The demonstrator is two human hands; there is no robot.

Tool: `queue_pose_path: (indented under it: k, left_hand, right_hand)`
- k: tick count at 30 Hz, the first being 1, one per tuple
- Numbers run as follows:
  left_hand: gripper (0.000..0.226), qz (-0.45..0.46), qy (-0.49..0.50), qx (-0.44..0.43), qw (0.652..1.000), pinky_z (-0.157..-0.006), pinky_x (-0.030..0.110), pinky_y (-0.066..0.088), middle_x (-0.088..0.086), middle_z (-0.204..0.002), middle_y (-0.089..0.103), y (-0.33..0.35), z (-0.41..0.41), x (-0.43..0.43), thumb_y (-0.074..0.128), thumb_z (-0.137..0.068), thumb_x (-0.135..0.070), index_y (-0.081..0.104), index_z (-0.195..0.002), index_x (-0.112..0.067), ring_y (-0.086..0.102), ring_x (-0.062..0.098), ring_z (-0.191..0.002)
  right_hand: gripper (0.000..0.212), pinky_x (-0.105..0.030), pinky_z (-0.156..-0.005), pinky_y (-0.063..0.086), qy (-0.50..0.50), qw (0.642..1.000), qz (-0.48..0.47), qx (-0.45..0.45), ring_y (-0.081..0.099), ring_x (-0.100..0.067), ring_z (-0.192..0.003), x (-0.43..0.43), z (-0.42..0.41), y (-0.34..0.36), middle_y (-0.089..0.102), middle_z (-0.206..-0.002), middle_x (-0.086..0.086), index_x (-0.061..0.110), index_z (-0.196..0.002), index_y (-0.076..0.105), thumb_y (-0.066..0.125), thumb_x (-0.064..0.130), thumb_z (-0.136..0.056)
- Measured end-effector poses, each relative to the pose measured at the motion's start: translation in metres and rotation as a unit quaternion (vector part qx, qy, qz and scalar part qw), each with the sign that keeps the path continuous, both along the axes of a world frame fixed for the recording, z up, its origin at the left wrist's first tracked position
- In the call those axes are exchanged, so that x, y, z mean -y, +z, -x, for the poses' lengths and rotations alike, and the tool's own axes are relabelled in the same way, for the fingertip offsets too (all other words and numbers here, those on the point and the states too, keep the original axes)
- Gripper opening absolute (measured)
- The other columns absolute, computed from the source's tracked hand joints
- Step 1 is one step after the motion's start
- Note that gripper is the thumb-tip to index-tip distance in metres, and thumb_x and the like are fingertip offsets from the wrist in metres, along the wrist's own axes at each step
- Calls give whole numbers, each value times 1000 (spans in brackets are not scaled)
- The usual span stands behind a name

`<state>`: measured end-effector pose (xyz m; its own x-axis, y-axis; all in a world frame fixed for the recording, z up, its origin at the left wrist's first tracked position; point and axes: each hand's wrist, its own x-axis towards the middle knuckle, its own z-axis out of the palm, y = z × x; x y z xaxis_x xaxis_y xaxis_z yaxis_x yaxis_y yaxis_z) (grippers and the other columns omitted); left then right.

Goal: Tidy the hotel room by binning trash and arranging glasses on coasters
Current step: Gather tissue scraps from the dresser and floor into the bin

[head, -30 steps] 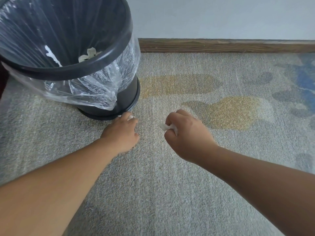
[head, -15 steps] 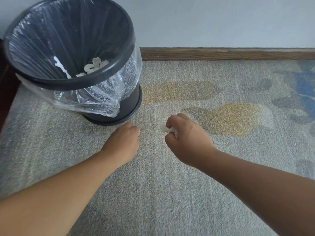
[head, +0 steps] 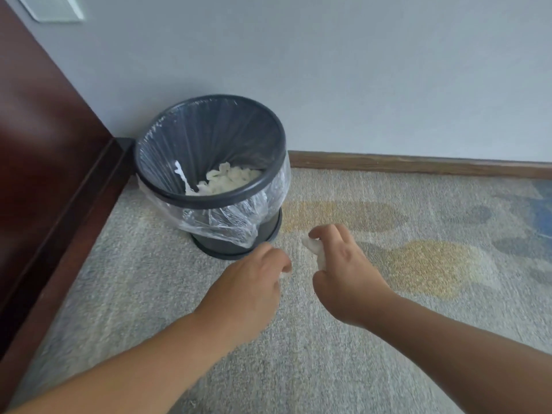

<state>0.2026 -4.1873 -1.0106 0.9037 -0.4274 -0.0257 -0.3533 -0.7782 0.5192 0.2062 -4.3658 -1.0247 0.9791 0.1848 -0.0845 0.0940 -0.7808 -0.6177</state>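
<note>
My right hand [head: 346,273] pinches a tissue wad [head: 314,250], my left hand [head: 251,283] curls on a white scrap [head: 282,275], and the bin [head: 209,201] stands ahead-left, nearer my left.

**Bare hands, bare forearms**

The left hand [head: 254,282] and right hand [head: 346,270] are uncovered. The left forearm [head: 134,363] and right forearm [head: 463,348] are bare as far as the frame's lower edge. A short nail shows on the left thumb.

I pinch a crumpled white tissue [head: 314,251] in my right grip [head: 346,273] and a small white scrap [head: 283,274] in my left grip [head: 254,283]. The lined black bin [head: 215,202] stands upright, holding white wads [head: 231,181].
</note>
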Motion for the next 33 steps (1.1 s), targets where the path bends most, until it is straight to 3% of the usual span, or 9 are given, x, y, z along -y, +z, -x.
queue_pose_path:
  k: [3,5,11,13,16,22,25,29,33]
  left_hand:
    - [17,20,11,28,999,-66,25,44,-17,-94,49,24,-2,-7,51,-92,-11,60,-96,-26,53,4,-78]
    - [19,32,28,48,998,-66,26,46,-17,-91,53,39,-7,-12,52,-91,-10,64,-92,-24,54,3,-77]
    - [24,76,81,116,987,-63,25,43,-11,-86,60,76,-36,-33,55,-85,0,69,-81,-19,53,4,-74]
    - [24,79,108,145,980,-64,18,39,-8,-86,61,85,-49,-40,55,-85,2,70,-80,-15,53,5,-73]
    - [18,66,128,182,973,-70,20,40,-5,-90,61,94,-70,-49,57,-84,1,70,-82,-12,56,10,-77]
    - [17,33,131,206,969,-66,22,37,-11,-86,59,101,-107,-65,60,-86,-5,69,-92,-18,53,9,-75]
    - [18,39,140,206,968,-71,31,47,-7,-88,65,103,-121,-72,60,-87,-6,67,-96,-20,59,14,-82]
    - [18,41,144,215,965,-57,13,32,-16,-75,53,102,-139,-79,59,-84,-4,65,-92,-19,49,2,-68]
    - [17,9,158,180,971,-55,25,23,-9,-82,48,89,-156,-83,57,-84,-2,64,-88,-17,44,13,-68]
  right_hand:
    - [41,-16,-57,32,-9,999,12,41,40,-3,-76,-8,-2,10,35,-100,6,30,-97,29,33,-6,-80]
    - [42,-15,-54,28,1,997,19,74,37,-1,-74,-13,-5,19,33,-98,6,29,-96,29,33,-9,-80]
    - [45,-14,-52,36,33,994,-7,104,41,-1,-69,-33,-27,60,26,-108,13,23,-120,35,37,-5,-84]
    - [47,-18,-52,31,42,992,-13,114,42,-7,-70,-41,-40,75,32,-116,9,22,-123,36,41,-3,-85]
    - [44,-15,-50,29,54,989,-28,135,43,-10,-74,-53,-63,95,35,-116,6,23,-124,38,44,0,-87]
    - [32,-33,-72,43,71,988,-13,135,55,-22,-90,-78,-108,113,50,-115,-3,22,-123,45,51,14,-92]
    - [29,-31,-71,41,65,986,3,150,55,-21,-89,-87,-126,113,53,-112,-3,21,-120,47,53,18,-92]
    - [29,-29,-75,33,58,980,22,188,52,-25,-97,-92,-146,113,58,-109,-6,17,-116,52,59,23,-89]
    - [32,-32,-82,36,65,979,80,177,50,-27,-102,-98,-162,106,59,-112,-5,16,-118,52,60,28,-89]
